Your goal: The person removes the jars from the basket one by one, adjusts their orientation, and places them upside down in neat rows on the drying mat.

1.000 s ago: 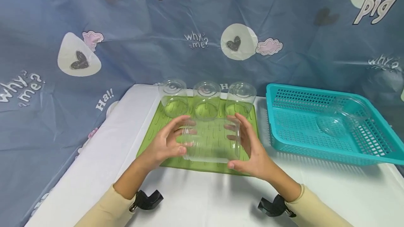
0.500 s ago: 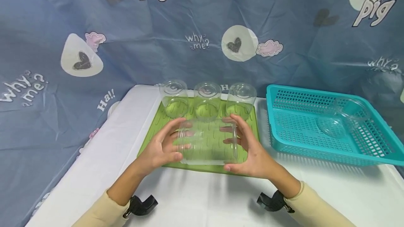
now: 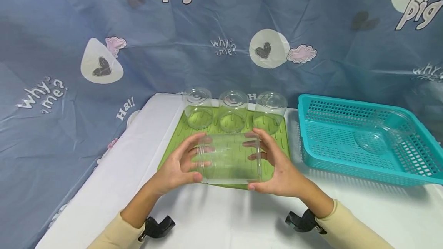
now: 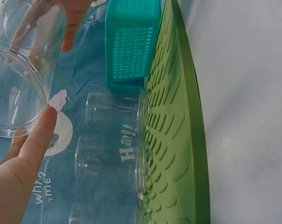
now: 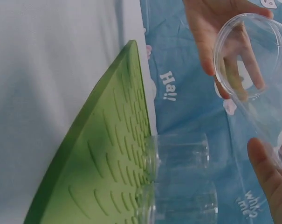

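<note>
A clear plastic jar (image 3: pixel 228 159) lies sideways in the air between both hands, above the green mat. My left hand (image 3: pixel 177 167) grips its threaded mouth end, thumb in front and fingers behind. At the base end, my right hand (image 3: pixel 284 173) holds it the same way. The left wrist view shows the ridged neck (image 4: pixel 36 77) against the left fingers. Behind the held jar, three similar jars stand mouth down in a row on the mat: left jar (image 3: pixel 198 107), middle jar (image 3: pixel 233 110) and right jar (image 3: pixel 270 110).
The green ridged mat (image 3: pixel 173 153) has a raised edge and lies on a white-covered table (image 3: pixel 221 218). To the right stands a turquoise perforated basket (image 3: pixel 332 160) with a clear jar (image 3: pixel 375 139) tipped inside. A blue printed cloth (image 3: pixel 166 60) hangs behind.
Both hands have shifted the held jar slightly left and toward the body relative to the row. The grip looks the same. The standing jars and the basket have stayed in place.
</note>
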Motion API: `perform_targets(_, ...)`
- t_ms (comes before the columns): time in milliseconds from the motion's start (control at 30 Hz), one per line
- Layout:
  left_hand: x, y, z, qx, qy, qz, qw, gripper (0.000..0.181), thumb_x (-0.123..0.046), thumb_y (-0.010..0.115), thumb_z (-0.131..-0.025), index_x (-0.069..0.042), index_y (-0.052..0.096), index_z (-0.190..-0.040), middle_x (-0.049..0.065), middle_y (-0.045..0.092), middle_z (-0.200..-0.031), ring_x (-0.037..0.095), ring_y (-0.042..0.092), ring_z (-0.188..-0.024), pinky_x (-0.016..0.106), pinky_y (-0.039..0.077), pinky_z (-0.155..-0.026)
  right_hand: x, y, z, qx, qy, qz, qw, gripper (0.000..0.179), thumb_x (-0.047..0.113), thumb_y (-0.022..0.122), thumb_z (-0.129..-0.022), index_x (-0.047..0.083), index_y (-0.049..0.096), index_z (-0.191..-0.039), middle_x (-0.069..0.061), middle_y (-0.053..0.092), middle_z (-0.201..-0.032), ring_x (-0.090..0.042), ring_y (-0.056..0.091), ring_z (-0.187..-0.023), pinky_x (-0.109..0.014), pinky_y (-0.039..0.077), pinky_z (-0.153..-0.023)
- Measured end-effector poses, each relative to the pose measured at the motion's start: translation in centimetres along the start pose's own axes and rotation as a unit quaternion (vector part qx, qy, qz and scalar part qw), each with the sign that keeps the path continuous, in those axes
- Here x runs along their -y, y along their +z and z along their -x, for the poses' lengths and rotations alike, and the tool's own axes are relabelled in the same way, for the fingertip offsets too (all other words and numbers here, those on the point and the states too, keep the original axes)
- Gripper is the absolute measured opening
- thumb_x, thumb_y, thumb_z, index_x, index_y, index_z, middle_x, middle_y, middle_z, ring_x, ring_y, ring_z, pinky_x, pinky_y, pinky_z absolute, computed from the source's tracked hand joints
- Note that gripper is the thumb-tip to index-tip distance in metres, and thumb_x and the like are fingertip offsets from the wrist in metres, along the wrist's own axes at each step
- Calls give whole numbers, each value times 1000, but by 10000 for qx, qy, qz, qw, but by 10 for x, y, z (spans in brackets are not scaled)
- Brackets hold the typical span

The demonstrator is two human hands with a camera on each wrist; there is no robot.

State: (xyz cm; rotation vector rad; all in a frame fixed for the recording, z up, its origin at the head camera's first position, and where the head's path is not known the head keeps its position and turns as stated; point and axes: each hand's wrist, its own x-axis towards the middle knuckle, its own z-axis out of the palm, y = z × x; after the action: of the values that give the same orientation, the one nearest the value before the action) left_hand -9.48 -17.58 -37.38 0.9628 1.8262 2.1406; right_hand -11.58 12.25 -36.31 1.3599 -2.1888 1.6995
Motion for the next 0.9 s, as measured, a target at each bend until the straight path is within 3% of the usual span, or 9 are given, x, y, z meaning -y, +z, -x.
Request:
perform_targets(133, 1, 5, 1, 27, -82, 148, 9999, 93, -14, 79, -84, -8, 20, -156, 9, 32, -156, 15, 46, -139, 39, 52, -107, 3, -4, 2, 51, 98, 130, 9999, 122, 3, 91, -61, 7, 16, -157, -17, 37, -152, -28, 50, -134, -33, 57, -96)
perform_targets(233, 2, 5, 3, 64, -173, -129, 9997, 91, -12, 77, -86, -6, 19, -157, 16, 29, -158, 11, 43, -141, 35, 51, -109, 5, -8, 5, 76, 137, 338, 9993, 120, 10, 92, -63, 8, 17, -157, -17, 38, -151, -26, 52, -133, -33, 58, -95)
perform_targets(333, 1, 1, 7, -15, -257, -829, 9962, 85, -9, 74, -88, -7, 23, -156, 23, 28, -158, 7, 42, -142, 30, 50, -110, 7, -15, 10, 14, 105, 569, 9983, 118, 17, 93, -65, 7, 19, -157, -18, 40, -150, -22, 53, -131, -30, 58, -94)
perform_targets(500, -6, -15, 18, -334, -345, -2051, 9776, 78, -2, 73, -87, -13, 32, -153, 18, 39, -154, 5, 44, -140, 27, 49, -109, 14, -34, 21, -167, 58, 931, 9955, 119, 13, 94, -61, 3, 22, -155, -18, 40, -150, -17, 53, -131, -24, 56, -93)
perform_targets(600, -8, -25, 24, -503, -337, -2910, 9548, 78, -4, 77, -84, -15, 38, -151, 12, 45, -150, 2, 45, -137, 24, 49, -108, 19, -47, 28, -218, 152, 1159, 9929, 123, 4, 93, -56, 2, 22, -156, -13, 40, -152, -15, 53, -131, -22, 55, -93)
perform_targets(733, 0, -45, 29, -690, -327, -4339, 8977, 72, -10, 82, -79, -9, 49, -143, 12, 54, -143, 21, 51, -135, 43, 50, -107, 24, -61, 34, -325, 207, 1693, 9848, 126, 2, 94, -54, 4, 21, -156, -6, 41, -152, -9, 52, -130, -16, 52, -94)
perform_targets(800, 6, -56, 28, -713, -531, -4756, 8751, 67, -12, 82, -80, -5, 52, -139, 15, 56, -140, 35, 52, -132, 55, 47, -107, 25, -67, 33, -361, 305, 2005, 9786, 127, 5, 94, -54, 7, 21, -157, -4, 40, -153, -7, 52, -129, -13, 49, -94)
perform_targets(900, 14, -70, 28, -533, -1072, -5012, 8570, 62, -14, 79, -83, -1, 52, -138, 20, 54, -141, 43, 50, -133, 61, 42, -110, 28, -72, 27, -346, 510, 2460, 9673, 127, 9, 95, -54, 13, 22, -158, -4, 39, -154, -3, 48, -126, -11, 47, -93)
